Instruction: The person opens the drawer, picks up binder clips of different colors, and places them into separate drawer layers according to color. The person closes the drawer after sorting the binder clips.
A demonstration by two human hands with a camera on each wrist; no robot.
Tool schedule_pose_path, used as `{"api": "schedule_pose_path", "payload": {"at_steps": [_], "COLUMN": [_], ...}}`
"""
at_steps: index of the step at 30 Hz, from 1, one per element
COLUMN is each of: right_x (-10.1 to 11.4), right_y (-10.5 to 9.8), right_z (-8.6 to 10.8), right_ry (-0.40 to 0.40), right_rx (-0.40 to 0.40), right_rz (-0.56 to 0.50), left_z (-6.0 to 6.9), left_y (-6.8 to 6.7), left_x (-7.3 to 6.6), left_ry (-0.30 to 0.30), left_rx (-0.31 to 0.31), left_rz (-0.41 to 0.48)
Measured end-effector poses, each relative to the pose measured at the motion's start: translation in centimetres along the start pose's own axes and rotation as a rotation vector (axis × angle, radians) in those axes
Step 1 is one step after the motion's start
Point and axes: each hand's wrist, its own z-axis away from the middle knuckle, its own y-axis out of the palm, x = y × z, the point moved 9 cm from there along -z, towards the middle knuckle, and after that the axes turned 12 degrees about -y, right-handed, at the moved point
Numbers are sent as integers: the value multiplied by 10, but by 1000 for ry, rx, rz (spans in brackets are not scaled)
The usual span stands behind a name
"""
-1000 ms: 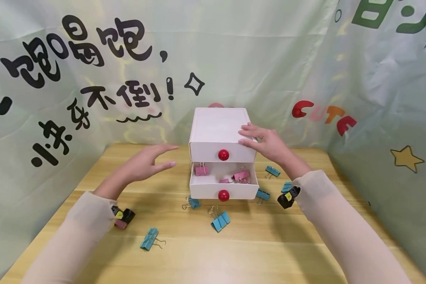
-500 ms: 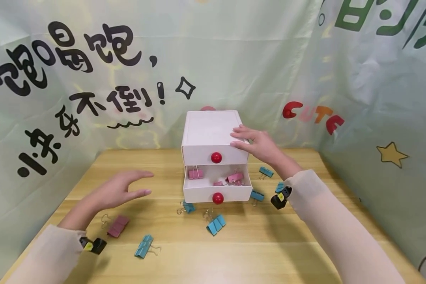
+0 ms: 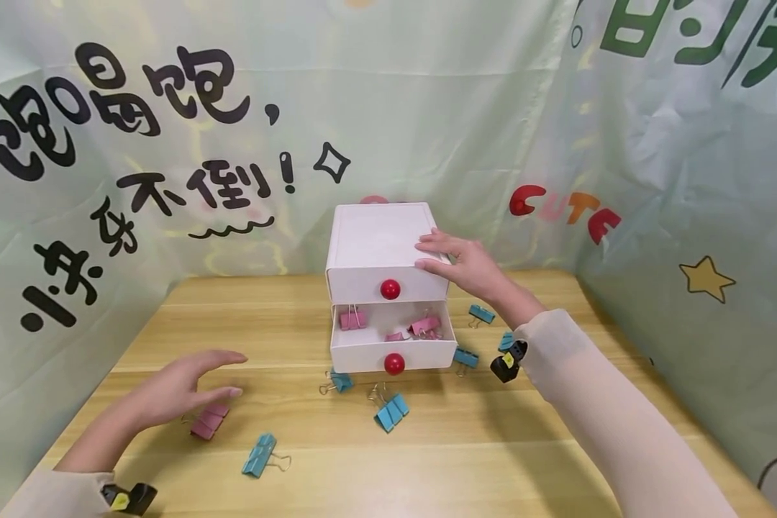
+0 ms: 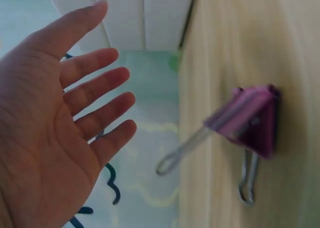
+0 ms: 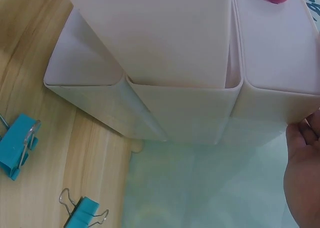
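My left hand (image 3: 175,392) hovers over the table at the left, fingers extended and thumb apart, holding nothing. Just under it lies a pink binder clip (image 3: 209,421), partly hidden by the thumb; in the left wrist view this clip (image 4: 250,118) lies apart from the fingertips. My right hand (image 3: 466,266) rests on the top right edge of a white drawer box (image 3: 378,234), its fingers laid across the lid. The lower drawer (image 3: 356,357) is pulled out and holds several pink binder clips (image 3: 352,319). A red knob (image 3: 394,363) sits on its front.
Blue binder clips lie about the table: one at front left (image 3: 259,455), one before the drawer (image 3: 391,412), others beside the box, such as a blue clip (image 3: 482,314) at right. A printed cloth (image 3: 427,108) stands behind the wooden table (image 3: 427,467).
My left hand has moved away from the box, down and left, to the pink binder clip. The right hand stays on the box. The view has shifted slightly.
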Motion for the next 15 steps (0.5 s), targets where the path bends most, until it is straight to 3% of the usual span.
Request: {"api": "schedule_pose_path", "payload": {"at_steps": [7, 15], "right_x": [2, 5], "right_y": [-1, -1], "right_z": [-1, -2], "right_ry": [-6, -30], "right_rx": [3, 12], "right_rz": [4, 4], "left_z": [15, 25], "left_y": [9, 18], "left_x": [18, 29], "left_ry": [-46, -17], "left_rx": [52, 114], "left_rz": [-37, -9]}}
